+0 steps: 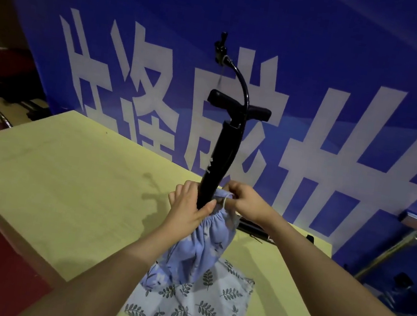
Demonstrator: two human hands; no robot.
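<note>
A black hand pump (219, 159) stands upright with its lower end inside a blue flowered drawstring bag (202, 246). Its T-handle and curved hose rise above the bag. My left hand (186, 206) grips the pump's barrel at the gathered mouth of the bag. My right hand (245, 200) pinches the white drawstring at the bag's rim, just right of the barrel. The pump's foot is hidden in the cloth.
A second cloth bag (195, 310) with a green leaf print lies flat on the yellow table (64, 177) under the blue bag. A black object (253, 229) lies behind my right wrist. A blue banner (323, 67) with white characters stands behind the table. A chair's metal frame (0, 116) shows at left.
</note>
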